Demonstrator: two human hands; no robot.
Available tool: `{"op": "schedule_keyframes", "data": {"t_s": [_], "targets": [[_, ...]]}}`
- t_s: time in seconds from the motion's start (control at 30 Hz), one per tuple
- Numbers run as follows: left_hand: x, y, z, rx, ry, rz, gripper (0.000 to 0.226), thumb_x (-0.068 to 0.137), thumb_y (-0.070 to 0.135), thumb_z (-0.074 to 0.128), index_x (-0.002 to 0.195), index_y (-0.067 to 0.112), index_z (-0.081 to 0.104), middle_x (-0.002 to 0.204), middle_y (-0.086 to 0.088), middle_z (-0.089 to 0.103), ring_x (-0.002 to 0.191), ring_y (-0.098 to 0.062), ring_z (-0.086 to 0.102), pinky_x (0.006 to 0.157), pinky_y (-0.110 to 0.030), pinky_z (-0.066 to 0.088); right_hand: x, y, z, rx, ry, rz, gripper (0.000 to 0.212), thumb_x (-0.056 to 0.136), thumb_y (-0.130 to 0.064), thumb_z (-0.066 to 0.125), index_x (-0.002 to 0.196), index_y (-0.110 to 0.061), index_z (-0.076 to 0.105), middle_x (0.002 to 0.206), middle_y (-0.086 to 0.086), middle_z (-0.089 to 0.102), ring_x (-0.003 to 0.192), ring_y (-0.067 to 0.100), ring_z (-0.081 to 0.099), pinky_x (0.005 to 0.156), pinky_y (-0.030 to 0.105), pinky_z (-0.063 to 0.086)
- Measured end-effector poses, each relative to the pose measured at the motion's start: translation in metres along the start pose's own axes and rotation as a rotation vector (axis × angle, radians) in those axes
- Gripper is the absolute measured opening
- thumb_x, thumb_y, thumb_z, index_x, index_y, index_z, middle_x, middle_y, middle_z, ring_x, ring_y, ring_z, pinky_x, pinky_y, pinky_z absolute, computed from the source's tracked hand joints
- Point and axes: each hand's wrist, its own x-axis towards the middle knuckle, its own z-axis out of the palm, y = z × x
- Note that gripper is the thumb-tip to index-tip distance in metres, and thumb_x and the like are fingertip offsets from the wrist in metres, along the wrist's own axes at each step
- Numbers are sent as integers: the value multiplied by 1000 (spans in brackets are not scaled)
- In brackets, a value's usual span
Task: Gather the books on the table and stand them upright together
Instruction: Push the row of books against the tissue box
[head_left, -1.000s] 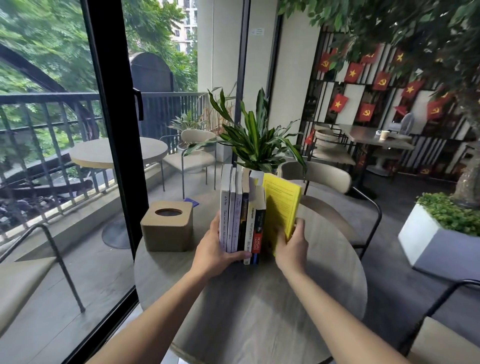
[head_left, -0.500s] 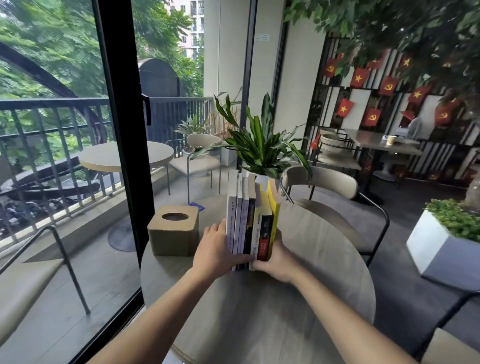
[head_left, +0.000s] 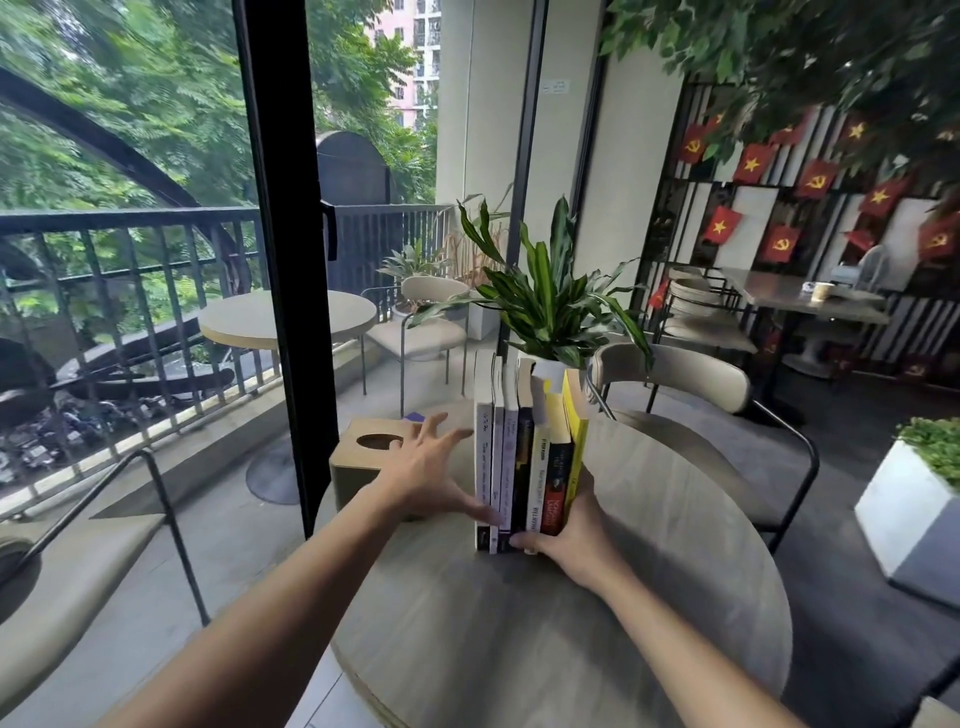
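The books (head_left: 527, 457) are standing upright on the desk (head_left: 571, 623); the right hand (head_left: 569, 535) is bracing them, the left hand (head_left: 431, 467) spreading its fingers apart; spine lettering is too blurred to read.

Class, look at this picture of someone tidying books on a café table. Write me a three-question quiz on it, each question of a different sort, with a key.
1. True or false: the books lie flat in a pile on the table.
2. Which hand is cupped against the yellow book at the row's end? A) left hand B) right hand
3. Fill in: the box with a round hole stands on the person's ____ side of the books.

Key: 1 false, they stand upright together; 2 B; 3 left.
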Motion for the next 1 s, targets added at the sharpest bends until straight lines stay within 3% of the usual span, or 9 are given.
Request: {"op": "schedule_keyframes", "data": {"t_s": [0.1, 0.23, 0.4, 0.57, 0.73, 0.8, 0.9, 1.0], "targets": [[3, 7, 8, -59, 61, 32, 138, 37, 86, 77, 153, 26, 30, 157, -3, 27, 143, -25, 22, 118, -47, 23, 1, 2, 1, -42, -5, -22, 120, 46, -20, 96, 144, -17, 27, 138, -4, 42, 128, 11, 39, 102, 22, 32], [7, 14, 14, -133, 128, 140, 118, 46, 90, 69, 144, 30, 43, 135, 2, 47, 126, -16, 33, 105, -35, 35, 0, 4, 2, -83, -28, -36, 119, 46, -29, 96, 143, -26, 27, 141, -7, 44, 130, 10, 42, 108, 32, 37], [2, 22, 14, -244, 210, 179, 108, 53, 75, 80, 143, 28, 45, 132, 4, 44, 118, -8, 31, 94, -25, 30, 0, 4, 2, -69, -17, -44, 115, 48, -30, 95, 142, -28, 30, 137, -10, 49, 128, 9, 45, 106, 34, 40], [2, 36, 6, -359, 189, 142, 113, 53, 62, 89, 146, 20, 41, 139, 0, 42, 128, -15, 37, 103, -27, 34, -1, 3, -1, -35, 5, -16, 107, 48, -27, 95, 137, -28, 36, 128, -12, 55, 119, 6, 50, 93, 22, 40], [0, 45, 3, -298, 154, 174, 118, 55, 48, 94, 150, 16, 31, 143, -2, 39, 129, -16, 37, 108, -30, 34, -3, 4, -4, -27, 16, 10, 108, 48, -25, 96, 136, -25, 35, 127, -9, 56, 119, 10, 51, 94, 25, 41], [-1, 42, 4, -206, 130, 173, 122, 56, 58, 90, 152, 18, 26, 144, -2, 41, 127, -18, 38, 108, -33, 34, -4, 4, -6, -49, 5, 12, 108, 48, -28, 96, 137, -26, 34, 129, -9, 56, 120, 9, 51, 93, 24, 40], [-5, 34, 9, 113, 206, 80, 134, 49, 92, 62, 155, 25, 15, 139, -4, 47, 123, -26, 46, 107, -46, 37, -4, 0, -9, -88, -5, -8, 109, 50, -31, 95, 138, -27, 32, 132, -9, 53, 118, 5, 47, 95, 24, 38], [-2, 26, 16, 92, 173, 61, 136, 47, 97, 55, 155, 30, 8, 137, -5, 49, 121, -26, 50, 100, -47, 42, -3, -4, -9, -88, -16, -22, 106, 52, -29, 94, 138, -27, 32, 131, -9, 51, 117, 3, 44, 93, 20, 36]]}}
